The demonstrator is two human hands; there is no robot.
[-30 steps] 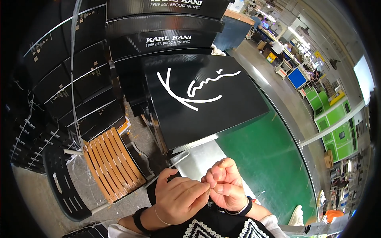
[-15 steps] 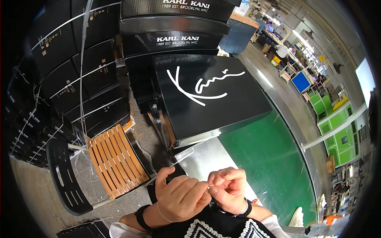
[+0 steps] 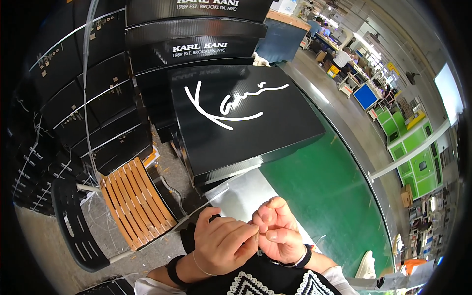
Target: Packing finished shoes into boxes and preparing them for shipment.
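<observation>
My left hand (image 3: 223, 246) and my right hand (image 3: 281, 236) meet at the fingertips in front of my chest, above the near edge of the work surface. The left one is closed, its thumb pressed to the index finger in a pinch. On the right, the fingers are curled towards the left fingertips, with the thumb a little apart from the index finger. Whatever lies between the fingertips is too small to make out. Beyond them, a large black box (image 3: 246, 132) with white script on its lid lies on the green work surface (image 3: 314, 182).
A metal plate (image 3: 246, 194) lies between the box and my hands. Black boxes (image 3: 196, 49) are stacked behind it, with more strapped stacks (image 3: 69, 98) at the left. A slatted wooden chair (image 3: 137, 204) stands at left. Green machines (image 3: 418, 157) and seated people are far right.
My right thumb and index finger have spread apart from their earlier pinch, and that index finger is raised. The left hand keeps its pinch. The view has shifted slightly, moving the boxes leftward.
</observation>
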